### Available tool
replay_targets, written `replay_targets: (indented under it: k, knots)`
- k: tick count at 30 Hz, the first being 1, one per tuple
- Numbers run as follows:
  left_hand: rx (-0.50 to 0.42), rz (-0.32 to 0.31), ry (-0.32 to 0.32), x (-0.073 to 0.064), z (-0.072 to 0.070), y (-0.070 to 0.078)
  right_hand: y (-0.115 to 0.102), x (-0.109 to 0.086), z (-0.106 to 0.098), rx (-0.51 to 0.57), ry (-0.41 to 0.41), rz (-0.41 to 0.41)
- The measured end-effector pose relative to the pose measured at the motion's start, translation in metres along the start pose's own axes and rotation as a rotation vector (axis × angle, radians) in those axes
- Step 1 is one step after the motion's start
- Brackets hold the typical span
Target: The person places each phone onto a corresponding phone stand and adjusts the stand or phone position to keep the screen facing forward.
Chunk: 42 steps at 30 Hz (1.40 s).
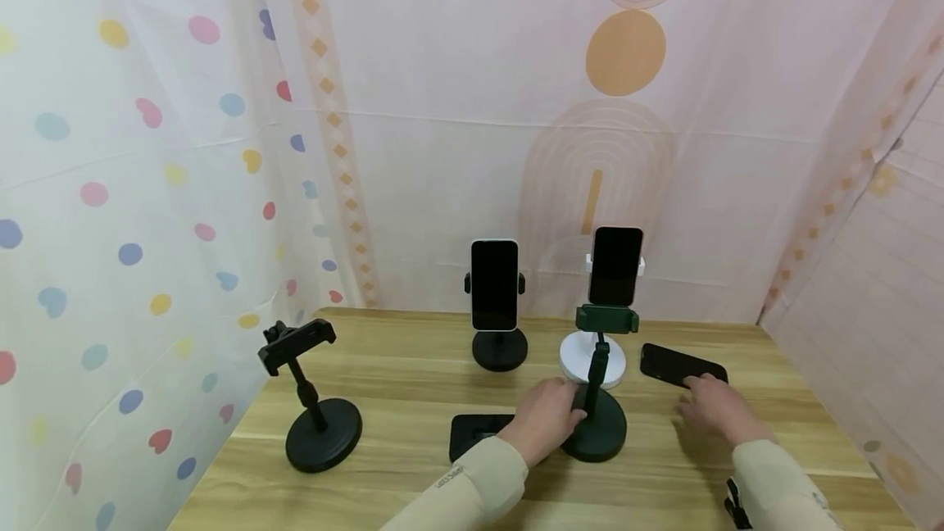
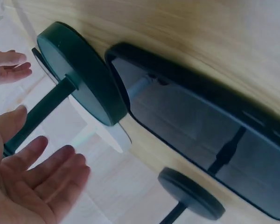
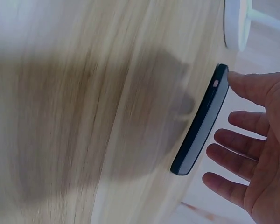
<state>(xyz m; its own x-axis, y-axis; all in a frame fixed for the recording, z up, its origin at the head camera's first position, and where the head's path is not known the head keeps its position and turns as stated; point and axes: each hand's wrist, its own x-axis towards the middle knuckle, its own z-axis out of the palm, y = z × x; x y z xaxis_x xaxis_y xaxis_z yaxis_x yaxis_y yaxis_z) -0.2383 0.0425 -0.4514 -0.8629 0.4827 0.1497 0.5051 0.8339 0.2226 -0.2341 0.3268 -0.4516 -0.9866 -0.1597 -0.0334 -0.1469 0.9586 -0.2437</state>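
Observation:
My left hand (image 1: 542, 419) is at the stem of a dark green phone stand (image 1: 599, 433). In the left wrist view the stem passes between its thumb and relaxed fingers (image 2: 60, 179); firm contact cannot be made out. Beside that hand a black-edged phone (image 2: 191, 126) lies flat, partly hidden by the hand in the head view. My right hand (image 1: 717, 410) hovers over the near edge of another black phone (image 1: 674, 364), lying flat at the right. Its fingers are spread, and the thumb (image 3: 247, 87) is at one end of that phone, touching or nearly so.
Behind the green stand, a white stand (image 1: 571, 360) holds an upright phone (image 1: 616, 265). Left of it, a black stand (image 1: 500, 351) holds another phone (image 1: 494, 285). A black stand (image 1: 323, 434) with a bare clamp is at the left. Patterned curtains (image 1: 442, 146) border the wooden table (image 1: 398, 400).

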Motion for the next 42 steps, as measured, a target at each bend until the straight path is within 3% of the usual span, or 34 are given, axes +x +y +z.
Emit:
replay_targets:
  k: [6, 10, 16, 26, 32, 42]
  knots:
    - [0.258, 0.006, -0.084, -0.008, -0.007, -0.01, 0.01, 0.004, 0.003, -0.015, 0.008, 0.018]
    - [0.333, -0.029, -0.143, -0.012, -0.014, -0.015, 0.017, 0.008, 0.005, -0.012, 0.022, 0.031]
    - [0.288, -0.08, -0.156, -0.022, -0.024, -0.027, 0.025, 0.014, 0.006, 0.0, 0.037, 0.051]
    - [0.241, -0.118, -0.094, -0.041, -0.031, -0.051, 0.042, 0.02, 0.009, 0.029, 0.048, 0.099]
    - [0.221, -0.115, -0.061, -0.048, -0.033, -0.057, 0.056, 0.023, 0.014, 0.062, 0.052, 0.119]
    - [0.213, -0.119, -0.04, -0.054, -0.037, -0.061, 0.073, 0.035, 0.009, 0.103, 0.02, 0.071]
